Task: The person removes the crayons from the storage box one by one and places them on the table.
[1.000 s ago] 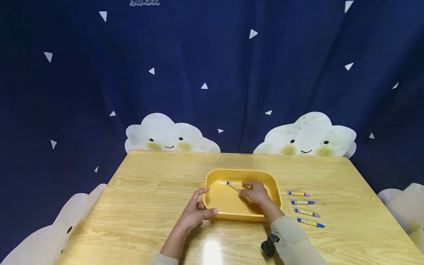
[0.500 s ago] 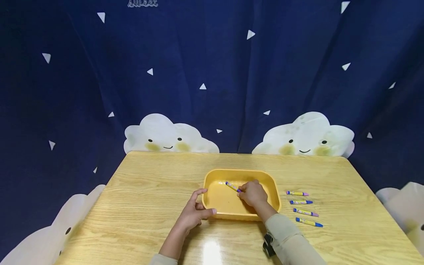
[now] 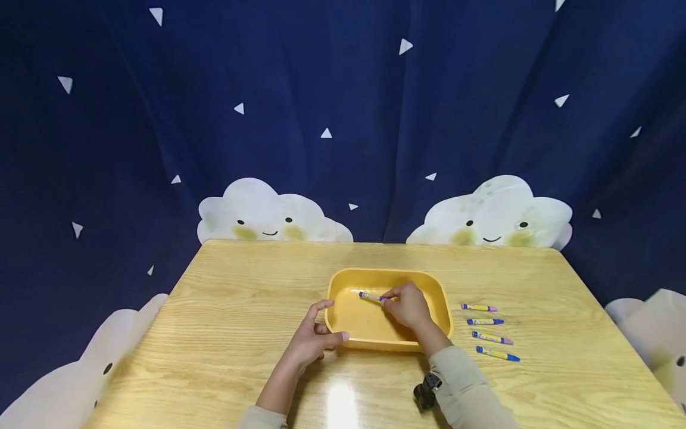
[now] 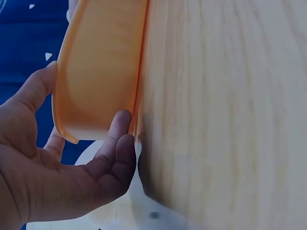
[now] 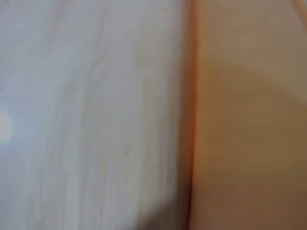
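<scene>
A yellow-orange plastic tray (image 3: 370, 343) sits on the wooden table. Inside it, my right hand (image 3: 409, 307) pinches the right end of a yellow crayon (image 3: 370, 297) with blue bands, between thumb and fingers. The crayon lies low over the tray floor, its free end pointing left. My left hand (image 3: 311, 338) holds the tray's near left corner, thumb on the front rim and a finger at the left rim. In the left wrist view, bent fingers (image 4: 122, 123) rest against the tray's outer wall (image 4: 103, 72). The right wrist view is blurred and shows no hand.
Several crayons lie in a loose column on the table right of the tray, among them a pink-tipped crayon (image 3: 479, 307) and a blue-tipped crayon (image 3: 498, 354). A dark blue curtain (image 3: 300, 149) with clouds hangs behind the table (image 3: 252, 286). The right wrist carries a black camera (image 3: 427, 391).
My right fingers have closed on the crayon's end, and the crayon has turned from slanting to nearly level. My left hand stays at the tray's corner.
</scene>
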The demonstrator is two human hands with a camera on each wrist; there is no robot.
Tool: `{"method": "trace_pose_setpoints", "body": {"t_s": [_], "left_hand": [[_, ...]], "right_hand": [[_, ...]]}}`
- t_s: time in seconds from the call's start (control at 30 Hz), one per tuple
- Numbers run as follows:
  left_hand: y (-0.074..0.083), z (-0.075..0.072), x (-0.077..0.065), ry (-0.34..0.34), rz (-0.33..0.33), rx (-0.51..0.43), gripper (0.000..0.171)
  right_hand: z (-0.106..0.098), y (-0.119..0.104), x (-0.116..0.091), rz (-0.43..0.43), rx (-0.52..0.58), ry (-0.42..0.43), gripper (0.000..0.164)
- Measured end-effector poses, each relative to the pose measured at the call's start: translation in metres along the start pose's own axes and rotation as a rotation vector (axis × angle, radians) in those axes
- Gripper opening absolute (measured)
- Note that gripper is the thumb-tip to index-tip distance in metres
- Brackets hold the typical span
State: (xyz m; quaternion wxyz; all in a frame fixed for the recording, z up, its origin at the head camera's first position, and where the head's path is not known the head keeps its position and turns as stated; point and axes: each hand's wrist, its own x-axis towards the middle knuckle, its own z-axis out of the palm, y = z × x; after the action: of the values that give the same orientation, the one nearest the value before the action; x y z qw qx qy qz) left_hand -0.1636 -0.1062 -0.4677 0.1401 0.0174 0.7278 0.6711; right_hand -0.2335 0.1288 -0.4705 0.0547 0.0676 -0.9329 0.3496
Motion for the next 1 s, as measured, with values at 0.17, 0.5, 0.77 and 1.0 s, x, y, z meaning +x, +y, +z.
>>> {"method": "trace_pose_setpoints", "body": {"t_s": [0.17, 0.5, 0.77, 1.0], "left_hand": [[0.003, 0.0, -0.002, 0.013, -0.005, 0.007, 0.08], [0.003, -0.002, -0.003, 0.02, 0.001, -0.01, 0.078], [0.004, -0.001, 0.0, 0.004, -0.003, -0.005, 0.078], [0.004, -0.002, 0.0, 0.009, -0.017, -0.014, 0.078]], "right_hand": [[-0.001, -0.002, 0.001, -0.119, 0.15, 0.062, 0.005], [-0.001, -0.009, -0.002, -0.191, 0.202, 0.057, 0.006], [-0.013, -0.009, -0.013, -0.105, 0.278, 0.102, 0.007], [-0.022, -0.007, -0.027, -0.15, 0.279, 0.118, 0.007]]}}
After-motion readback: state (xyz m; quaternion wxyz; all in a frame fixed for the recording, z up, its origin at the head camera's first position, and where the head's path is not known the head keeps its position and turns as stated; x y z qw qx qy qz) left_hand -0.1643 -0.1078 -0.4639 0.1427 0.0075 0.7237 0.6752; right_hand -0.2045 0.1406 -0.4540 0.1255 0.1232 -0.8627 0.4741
